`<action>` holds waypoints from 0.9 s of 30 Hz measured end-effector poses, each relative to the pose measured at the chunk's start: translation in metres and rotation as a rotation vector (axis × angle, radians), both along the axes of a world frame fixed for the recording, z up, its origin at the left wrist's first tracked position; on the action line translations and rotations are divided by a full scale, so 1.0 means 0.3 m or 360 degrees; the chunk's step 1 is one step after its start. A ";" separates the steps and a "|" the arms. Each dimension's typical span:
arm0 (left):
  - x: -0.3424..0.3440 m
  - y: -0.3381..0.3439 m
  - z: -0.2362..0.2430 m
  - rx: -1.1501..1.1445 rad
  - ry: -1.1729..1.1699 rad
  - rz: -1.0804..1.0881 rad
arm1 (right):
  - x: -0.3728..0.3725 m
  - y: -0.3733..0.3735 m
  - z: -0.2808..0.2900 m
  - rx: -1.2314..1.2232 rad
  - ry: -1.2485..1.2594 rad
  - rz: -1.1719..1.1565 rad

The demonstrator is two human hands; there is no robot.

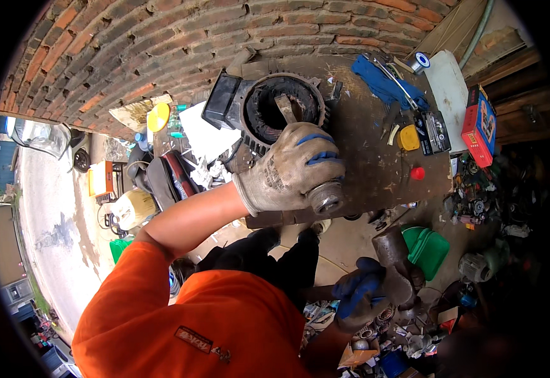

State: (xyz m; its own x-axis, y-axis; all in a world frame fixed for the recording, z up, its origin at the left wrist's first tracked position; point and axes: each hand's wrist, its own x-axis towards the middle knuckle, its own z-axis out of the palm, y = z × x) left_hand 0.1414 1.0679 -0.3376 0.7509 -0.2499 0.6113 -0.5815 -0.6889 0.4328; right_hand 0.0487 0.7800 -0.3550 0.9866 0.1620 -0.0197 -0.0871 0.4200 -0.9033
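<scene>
– Rough red-brown brick wall [249,31] at the back, dark brown worn surface [376,157] in front. What's on it, centre?

– Round dark metal housing w/ finned sides [244,112], near the far edge, square black plastic box [221,101] on its L side.

– Hands?

– Left grip [297,167], in a dirty beige-and-blue glove, is closed round a thick grey steel chisel-like tool [327,197]; flat tip's in the bore. Right grip [360,293], same sort of glove, has a heavy brown-grey steel hammer [394,255], off the surface's near edge.

– How far along?

– Positioning looks done, IMO. Hammer's clear of the tool, & ragged black lining [262,116] still rings the bore, so that part's prob. undone. Can't tell if the tip touches it.

– Containers?

– Yellow plastic jerrycan [134,209] on the L, contents n/a. Green plastic container [426,252] on the R: can't see inside. Brown cardboard box [353,359] below, w/ a rounded grey metal pc [361,344] in it. Red-and-blue carton [478,129], far R, contents hidden.
</scene>
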 end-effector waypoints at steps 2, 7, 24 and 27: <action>-0.001 -0.006 -0.009 0.0009 -0.0006 0.0001 | -0.035 0.028 0.016 -0.0214 -0.0090 -0.0093; -0.002 0.001 -0.022 -0.0005 -0.0014 0.0042 | -0.085 0.041 0.026 -0.0523 -0.0160 0.0007; 0.005 0.002 -0.033 0.0062 0.0053 0.0100 | -0.064 0.074 -0.057 -0.0506 0.0309 -0.0195; -0.007 0.021 -0.032 0.0081 0.0038 0.0121 | -0.025 0.016 0.119 -0.0591 -0.0227 -0.0492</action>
